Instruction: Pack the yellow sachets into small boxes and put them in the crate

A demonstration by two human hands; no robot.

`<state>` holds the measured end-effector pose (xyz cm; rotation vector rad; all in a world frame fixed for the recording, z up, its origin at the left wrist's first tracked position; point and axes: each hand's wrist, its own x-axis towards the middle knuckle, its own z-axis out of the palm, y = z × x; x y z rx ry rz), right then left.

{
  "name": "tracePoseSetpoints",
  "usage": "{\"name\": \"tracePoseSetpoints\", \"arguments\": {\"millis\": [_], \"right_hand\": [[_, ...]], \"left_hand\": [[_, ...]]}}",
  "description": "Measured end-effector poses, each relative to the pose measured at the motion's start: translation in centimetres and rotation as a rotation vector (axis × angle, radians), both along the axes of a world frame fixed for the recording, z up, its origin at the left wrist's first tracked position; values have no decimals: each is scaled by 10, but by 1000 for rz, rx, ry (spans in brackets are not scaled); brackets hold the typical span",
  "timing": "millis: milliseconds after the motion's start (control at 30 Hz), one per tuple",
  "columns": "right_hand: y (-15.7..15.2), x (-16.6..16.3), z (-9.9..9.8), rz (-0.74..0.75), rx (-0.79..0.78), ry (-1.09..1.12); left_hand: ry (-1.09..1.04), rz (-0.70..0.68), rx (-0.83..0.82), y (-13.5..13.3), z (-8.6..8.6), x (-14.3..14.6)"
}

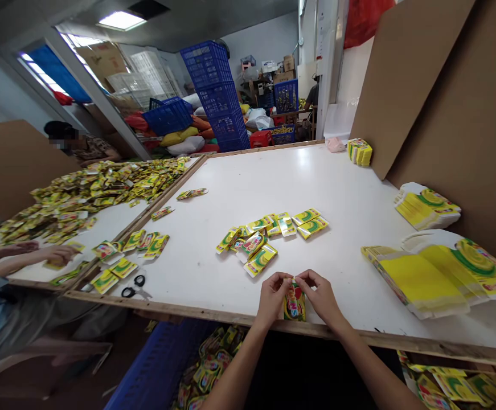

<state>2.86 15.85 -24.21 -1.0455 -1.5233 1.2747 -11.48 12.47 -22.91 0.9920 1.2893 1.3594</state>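
Note:
At the table's front edge, a small yellow-and-green crayon box [294, 302] with a colourful printed label stands between my two hands. My left hand [272, 296] pinches its upper left corner with thumb and fingertips. On the upper right corner, my right hand [321, 296] does the same, thumb tips close together at the top flap. Just beyond lies a loose pile of similar crayon boxes [261, 261], some overlapping. The lower part of the box rests near the wooden edge.
Stacks of flat yellow cartons [427, 279] lie at the right beside a cardboard sheet [453, 114]. Black-handled scissors [139, 286] sit front left. A blue crate [158, 364] of boxes is below the table. At left, a co-worker's hands [55, 254] work near a large heap [102, 188].

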Motion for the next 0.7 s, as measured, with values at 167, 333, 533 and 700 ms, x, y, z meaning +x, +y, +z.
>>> {"name": "tracePoseSetpoints", "arguments": {"millis": [167, 333, 533, 700], "right_hand": [[-10, 6, -1, 51, 27, 11], [-14, 10, -2, 11, 19, 13], [-13, 12, -9, -30, -79, 1], [-11, 5, -10, 69, -95, -13]], "left_hand": [[27, -72, -14, -7, 1, 0], [159, 114, 27, -24, 18, -15], [583, 183, -86, -86, 72, -112], [865, 208, -124, -90, 64, -136]]}}
